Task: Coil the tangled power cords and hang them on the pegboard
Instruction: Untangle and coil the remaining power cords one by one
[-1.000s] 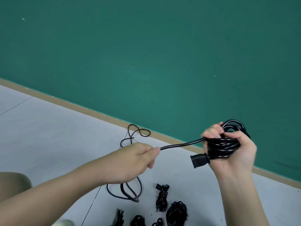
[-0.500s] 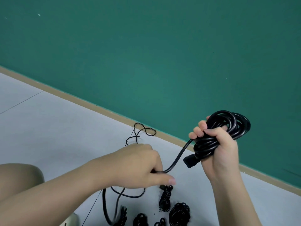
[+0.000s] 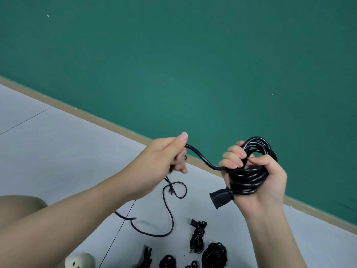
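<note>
Since half a second ago, left hand [image 3: 164, 161] has risen from low near the floor to level with the coil; the free run of cord now arcs in an S between the hands.

Surroundings, largest first: green wall [image 3: 193, 64], tan baseboard [image 3: 96, 115], grey floor [image 3: 58, 151]. Bundled cords [image 3: 199, 236] lie on the floor near the bottom edge, below the hands. A pale shoe [image 3: 79, 261] shows at bottom left. No pegboard visible.

Grip: right hand [image 3: 257, 176] is closed round the black coil [image 3: 249, 171], fingers curled over the loops, connector [image 3: 222, 197] sticking out below the fingers. Left hand grips the power cord [image 3: 202, 157], thumb raised; its tail [image 3: 170, 209] hangs down to a loose loop on the floor.
</note>
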The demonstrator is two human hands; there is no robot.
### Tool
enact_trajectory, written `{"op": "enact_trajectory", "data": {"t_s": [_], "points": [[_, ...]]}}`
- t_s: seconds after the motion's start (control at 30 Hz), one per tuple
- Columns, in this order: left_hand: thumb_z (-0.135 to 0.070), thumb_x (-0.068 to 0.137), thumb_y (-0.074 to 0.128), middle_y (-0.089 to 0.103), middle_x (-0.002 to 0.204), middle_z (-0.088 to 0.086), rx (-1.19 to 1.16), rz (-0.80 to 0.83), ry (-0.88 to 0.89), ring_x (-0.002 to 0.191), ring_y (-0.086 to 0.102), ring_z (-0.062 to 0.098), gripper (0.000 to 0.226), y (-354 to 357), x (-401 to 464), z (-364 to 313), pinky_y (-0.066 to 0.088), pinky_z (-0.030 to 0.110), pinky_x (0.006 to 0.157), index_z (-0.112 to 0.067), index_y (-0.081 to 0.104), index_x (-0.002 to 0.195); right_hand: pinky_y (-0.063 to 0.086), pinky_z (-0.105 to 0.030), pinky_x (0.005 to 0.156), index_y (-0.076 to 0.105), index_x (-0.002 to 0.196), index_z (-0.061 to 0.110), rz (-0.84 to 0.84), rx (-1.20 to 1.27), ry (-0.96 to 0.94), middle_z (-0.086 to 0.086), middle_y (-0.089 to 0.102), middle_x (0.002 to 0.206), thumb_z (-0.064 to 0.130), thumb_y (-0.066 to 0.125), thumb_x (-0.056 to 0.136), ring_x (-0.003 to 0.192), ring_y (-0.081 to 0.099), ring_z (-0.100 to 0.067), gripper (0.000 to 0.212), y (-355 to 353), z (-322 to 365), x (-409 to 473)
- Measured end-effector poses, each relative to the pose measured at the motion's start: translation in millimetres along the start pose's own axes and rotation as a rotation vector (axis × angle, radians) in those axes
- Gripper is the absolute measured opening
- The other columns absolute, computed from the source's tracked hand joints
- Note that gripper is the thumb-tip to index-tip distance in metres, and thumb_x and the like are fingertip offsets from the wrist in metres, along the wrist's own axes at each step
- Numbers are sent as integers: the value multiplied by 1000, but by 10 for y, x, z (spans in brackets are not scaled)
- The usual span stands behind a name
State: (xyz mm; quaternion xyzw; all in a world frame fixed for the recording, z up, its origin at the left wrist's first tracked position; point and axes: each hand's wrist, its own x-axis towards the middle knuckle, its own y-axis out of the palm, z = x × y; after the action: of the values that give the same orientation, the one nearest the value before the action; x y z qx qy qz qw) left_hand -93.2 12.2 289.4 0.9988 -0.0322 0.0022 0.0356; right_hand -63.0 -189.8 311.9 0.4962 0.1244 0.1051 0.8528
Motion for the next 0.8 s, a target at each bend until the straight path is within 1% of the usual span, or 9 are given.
{"op": "enact_trajectory", "data": {"t_s": [0.07, 0.17, 0.27, 0.33, 0.43, 0.53, 0.67, 0.73, 0.8], "points": [[-47, 105, 46, 24, 64, -1, -364, 99, -151, 56, 30, 17, 49, 60, -59, -69, 44, 26, 59, -17, 40, 67, 42, -25, 58, 50, 99, 11, -56, -6, -15, -2, 41, 78, 0, 59, 56, 62, 35, -16, 45, -20, -12, 31], [-44, 107, 43, 17, 67, -2, -462, 211, -303, 50, 16, 11, 45, 88, -118, -178, 25, 20, 43, -17, 37, 71, 42, -26, 59, 49, 97, 12, -149, -144, -64, -3, 41, 77, 2, 45, 69, 63, 34, -17, 30, -39, -29, 74], [-42, 110, 39, 20, 67, -1, -30, 244, -297, 50, 14, 13, 44, 42, -97, -182, 17, 21, 43, -11, 42, 80, 40, -26, 60, 48, 95, 12, -185, -244, -100, -2, 41, 77, 1, 42, 70, 63, 34, -17, 28, -76, -35, 79], [-43, 110, 38, 28, 63, -2, 352, 255, -233, 47, 22, 12, 43, -3, -81, -170, 21, 22, 42, -9, 52, 88, 40, -27, 60, 47, 96, 13, -190, -276, -116, -2, 42, 77, 1, 43, 69, 63, 34, -17, 30, -88, -29, 66], [-41, 110, 37, 47, 49, -13, 734, 262, -153, 43, 38, 5, 40, -23, -96, -120, 28, 18, 46, -16, 64, 96, 39, -28, 64, 48, 97, 13, -173, -257, -137, -2, 43, 77, 1, 43, 69, 64, 34, -17, 31, -107, -17, 51], [-40, 110, 35, 56, 61, -11, 1015, 186, -9, 66, 50, 9, 39, 15, -122, -43, 41, 28, 63, -19, 61, 91, 38, -30, 66, 47, 99, 13, -176, -308, -164, -2, 43, 77, 1, 44, 70, 63, 38, -17, 32, -98, -47, 38], [-48, 108, 37, 63, 84, -4, 1215, 281, 159, 81, 58, 24, 34, 53, -145, 18, 49, 38, 72, -22, 51, 91, 36, -31, 69, 47, 102, 13, -172, -390, -146, -2, 46, 78, -1, 44, 76, 64, 42, -17, 30, -71, -98, 13], [-55, 103, 45, 67, 87, -7, 1167, 388, 179, 79, 60, 19, 32, 68, -179, 20, 50, 35, 71, -25, 50, 94, 37, -32, 69, 49, 102, 12, -169, -436, -136, -2, 48, 79, 1, 50, 76, 65, 45, -18, 29, -58, -75, -7], [-53, 101, 51, 62, 75, -6, 1070, 452, 187, 70, 56, 12, 29, 62, -201, 8, 50, 33, 68, -26, 48, 89, 38, -34, 68, 54, 99, 10, -154, -519, -131, -4, 51, 78, 5, 59, 75, 65, 49, -18, 25, -48, -32, -34]]}}
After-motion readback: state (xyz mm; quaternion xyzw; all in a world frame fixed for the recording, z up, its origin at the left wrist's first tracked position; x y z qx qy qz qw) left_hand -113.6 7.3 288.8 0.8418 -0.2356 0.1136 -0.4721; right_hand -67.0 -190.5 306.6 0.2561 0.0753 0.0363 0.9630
